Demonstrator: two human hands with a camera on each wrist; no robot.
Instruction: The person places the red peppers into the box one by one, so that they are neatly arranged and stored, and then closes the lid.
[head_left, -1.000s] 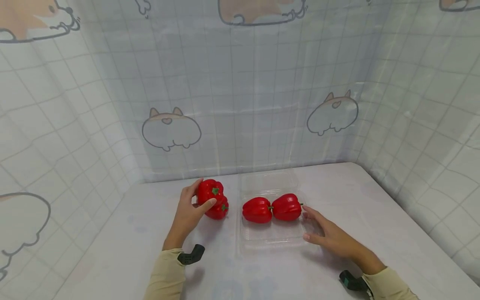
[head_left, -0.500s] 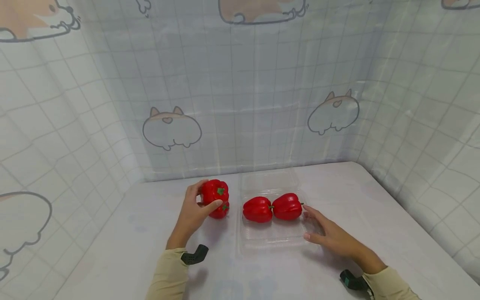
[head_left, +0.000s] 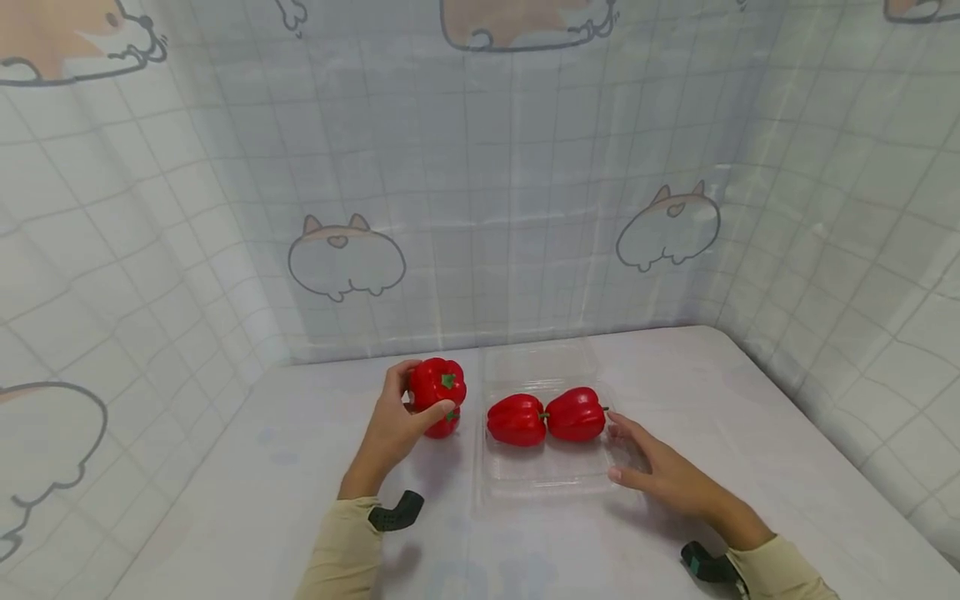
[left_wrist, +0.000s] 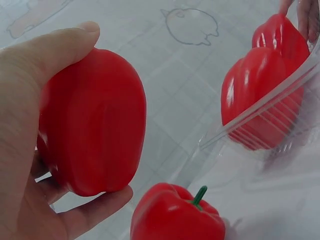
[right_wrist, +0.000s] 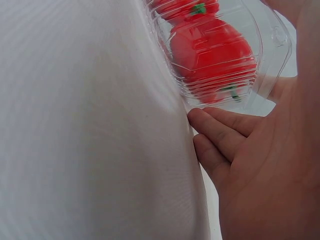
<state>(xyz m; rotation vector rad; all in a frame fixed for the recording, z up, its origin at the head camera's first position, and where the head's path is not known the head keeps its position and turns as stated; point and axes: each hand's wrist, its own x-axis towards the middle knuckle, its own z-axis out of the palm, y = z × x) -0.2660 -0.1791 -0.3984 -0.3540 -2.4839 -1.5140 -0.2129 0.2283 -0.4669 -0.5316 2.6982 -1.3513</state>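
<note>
While clasped between thumb and curled fingers of the left hand [head_left: 395, 427], turns its green stem end toward the head camera: first red bell pepper [head_left: 433, 380], at ten o'clock from a clear hinged plastic container [head_left: 551, 469]. Second red bell pepper [left_wrist: 175, 216]: sits loose on the white-covered table [head_left: 247, 500], at nine o'clock from the container, partly hidden behind the first. Third red bell pepper [head_left: 516, 421] and fourth red bell pepper [head_left: 573, 414]: lie end to end inside the container, stems pointing to three o'clock. Lid [head_left: 540, 364]: lies folded back at twelve o'clock. Right hand [head_left: 667, 473]: rests at four o'clock beside the container's end, fingers relaxed and nearly straight, thumb spread; exact contact cannot be told. Backdrop [head_left: 525, 167]: bears gridlines and cartoon corgis, rising beyond twelve o'clock.
</note>
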